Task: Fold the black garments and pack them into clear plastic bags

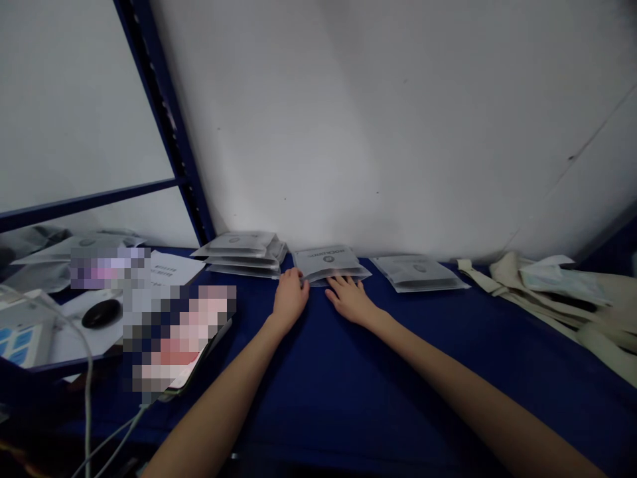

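Observation:
A frosted plastic bag (326, 260) with dark printing lies flat against the wall, between my two hands. My left hand (289, 302) is closed at its left front corner, fingers along the side and thumb at the front edge. At the front edge, my right hand (351, 300) rests with fingers spread and stretched forward, the tips touching the bag and partly covered by it. To the left is a stack of similar frosted bags (241, 245). Another single frosted bag (417, 271) lies to the right.
On the blue table (343, 392), a phone (186, 345) with a cable (124, 431) lies at left. Beyond it are a black mouse (102, 313), papers (174, 267) and more frosted bags (82, 247). Cream-coloured straps or fabric (547, 299) are heaped at right. A white wall (373, 133) stands behind.

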### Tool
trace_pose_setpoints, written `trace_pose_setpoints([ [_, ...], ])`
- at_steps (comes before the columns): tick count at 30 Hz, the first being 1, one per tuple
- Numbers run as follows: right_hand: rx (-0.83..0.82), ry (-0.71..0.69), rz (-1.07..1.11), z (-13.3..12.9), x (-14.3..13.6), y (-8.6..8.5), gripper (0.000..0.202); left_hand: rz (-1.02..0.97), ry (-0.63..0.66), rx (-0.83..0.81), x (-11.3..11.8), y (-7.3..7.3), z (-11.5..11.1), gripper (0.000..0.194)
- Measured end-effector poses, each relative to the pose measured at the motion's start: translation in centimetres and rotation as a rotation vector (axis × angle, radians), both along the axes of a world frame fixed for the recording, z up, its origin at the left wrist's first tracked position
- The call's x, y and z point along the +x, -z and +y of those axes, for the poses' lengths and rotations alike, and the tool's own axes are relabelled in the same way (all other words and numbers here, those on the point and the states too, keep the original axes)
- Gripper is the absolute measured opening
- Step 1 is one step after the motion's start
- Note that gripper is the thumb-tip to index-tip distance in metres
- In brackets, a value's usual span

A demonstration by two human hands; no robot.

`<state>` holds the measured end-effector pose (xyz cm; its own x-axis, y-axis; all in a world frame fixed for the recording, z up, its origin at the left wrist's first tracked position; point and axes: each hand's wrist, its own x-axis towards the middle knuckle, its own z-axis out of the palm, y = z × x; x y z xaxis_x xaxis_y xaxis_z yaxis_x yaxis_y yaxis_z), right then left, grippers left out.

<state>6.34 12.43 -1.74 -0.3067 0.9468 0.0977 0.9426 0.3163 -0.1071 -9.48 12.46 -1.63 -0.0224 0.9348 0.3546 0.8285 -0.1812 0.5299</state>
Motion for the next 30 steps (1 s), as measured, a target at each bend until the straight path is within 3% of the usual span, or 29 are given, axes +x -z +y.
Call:
trace_pose_setpoints([
  [3,0.003,-0.026,-0.013,-0.6,-0.2,-0.3,0.049,-0.332,-0.098,-0.101,-0.4,-0.2,0.7,0.025],
  [6,-0.004,-0.036,-0.033,-1.2,-0.4,-0.6,0.048,-0.62,-0.09,-0.267,-0.7,-0.4,1.2,0.025],
  [12,0.017,-0.089,-0.007,-2.7,-0.9,-1.1,0.047,-0.811,0.02,-0.402,-0.4,-0.9,0.6,0.012],
  [16,0.017,-0.152,0.309,-3.8,-2.3,-1.6,0.03,-0.87,0.065,-0.432,-0.4,-1.2,0.2,0.02],
  [19,-0.227,-0.069,0.731,-3.9,-3.5,-1.9,0.019,-0.888,0.103,-0.458,-0.4,-1.4,-0.1,0.025],
  [25,-0.856,0.196,1.42,-3.3,-3.7,-2.2,0.03,-0.936,0.199,-0.522,0.3,-1.8,-1.1,0.022],
  [30,-1.027,0.28,1.675,-2.6,-3.0,-2.2,0.03,-0.98,0.228,-0.557,0.9,-1.9,-1.7,0.019],
])
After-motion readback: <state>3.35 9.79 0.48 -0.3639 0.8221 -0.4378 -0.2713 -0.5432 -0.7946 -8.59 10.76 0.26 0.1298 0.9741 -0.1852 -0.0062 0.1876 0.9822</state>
